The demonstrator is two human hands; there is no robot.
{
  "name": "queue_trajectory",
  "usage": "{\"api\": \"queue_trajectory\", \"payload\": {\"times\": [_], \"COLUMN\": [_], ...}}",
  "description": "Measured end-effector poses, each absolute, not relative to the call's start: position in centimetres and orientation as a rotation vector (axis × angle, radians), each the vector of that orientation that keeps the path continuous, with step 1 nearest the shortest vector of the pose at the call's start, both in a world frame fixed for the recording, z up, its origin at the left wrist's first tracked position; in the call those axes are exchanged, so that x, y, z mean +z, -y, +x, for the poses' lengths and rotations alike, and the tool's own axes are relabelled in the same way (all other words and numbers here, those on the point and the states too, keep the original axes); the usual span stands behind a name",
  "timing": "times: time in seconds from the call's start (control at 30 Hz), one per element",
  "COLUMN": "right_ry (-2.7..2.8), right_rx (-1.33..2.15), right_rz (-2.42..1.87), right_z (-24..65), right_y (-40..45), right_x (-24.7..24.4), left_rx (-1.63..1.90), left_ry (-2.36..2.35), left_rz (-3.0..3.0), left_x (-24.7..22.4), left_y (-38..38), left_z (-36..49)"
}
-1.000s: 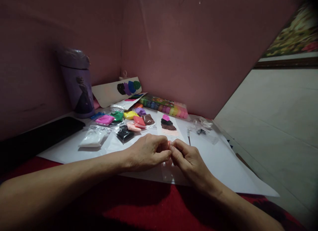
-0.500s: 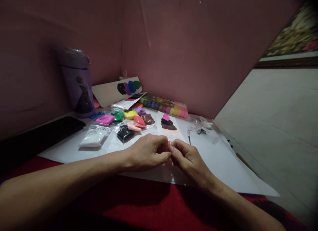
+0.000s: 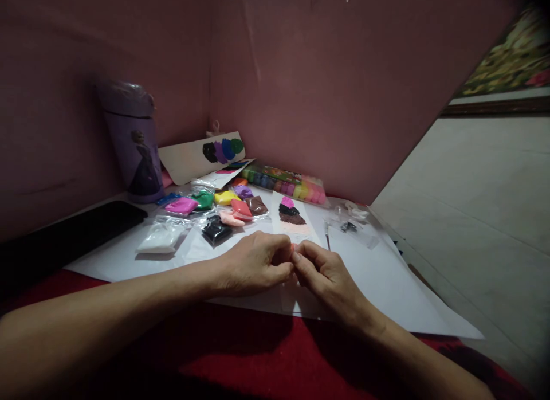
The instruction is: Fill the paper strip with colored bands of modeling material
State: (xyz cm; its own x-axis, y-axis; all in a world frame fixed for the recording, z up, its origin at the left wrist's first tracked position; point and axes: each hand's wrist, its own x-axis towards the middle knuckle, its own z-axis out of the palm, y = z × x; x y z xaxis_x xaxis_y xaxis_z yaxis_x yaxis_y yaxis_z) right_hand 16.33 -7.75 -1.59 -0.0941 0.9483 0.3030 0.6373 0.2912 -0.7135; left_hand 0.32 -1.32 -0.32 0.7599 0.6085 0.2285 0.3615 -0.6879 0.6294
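My left hand point(image 3: 260, 262) and my right hand point(image 3: 320, 268) meet at their fingertips above the white paper. Pinched between them is a small piece of orange clay point(image 3: 293, 247), mostly hidden by the fingers. Both hands are closed, with thumbs pressed against the index fingers. Just beyond lies a white strip point(image 3: 315, 232) bearing pink, black, brown and pale peach patches of colour. Left of it sit several small bags of coloured clay, among them a black one point(image 3: 217, 231), a red one point(image 3: 241, 210) and a white one point(image 3: 158, 238).
White paper point(image 3: 387, 291) covers a red cloth point(image 3: 258, 354). A purple tumbler point(image 3: 135, 148) and a black phone-like slab point(image 3: 77, 234) are at left. Behind stand a painted card point(image 3: 184, 162) and a clear pack of coloured pieces point(image 3: 283, 183). A thin brush point(image 3: 327, 236) and clear plastic bag point(image 3: 352, 228) lie right.
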Motion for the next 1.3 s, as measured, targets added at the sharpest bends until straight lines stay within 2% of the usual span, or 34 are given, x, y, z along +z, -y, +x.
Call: {"api": "queue_trajectory", "payload": {"times": [1.3], "right_ry": [1.93], "right_rx": [0.445], "right_rz": [-1.42], "right_z": [16.45], "right_y": [7.55], "right_x": [-1.95], "left_rx": [0.49], "left_ry": [-0.756], "left_rz": [2.428], "left_x": [-0.55], "left_y": [1.0], "left_z": [0.46]}}
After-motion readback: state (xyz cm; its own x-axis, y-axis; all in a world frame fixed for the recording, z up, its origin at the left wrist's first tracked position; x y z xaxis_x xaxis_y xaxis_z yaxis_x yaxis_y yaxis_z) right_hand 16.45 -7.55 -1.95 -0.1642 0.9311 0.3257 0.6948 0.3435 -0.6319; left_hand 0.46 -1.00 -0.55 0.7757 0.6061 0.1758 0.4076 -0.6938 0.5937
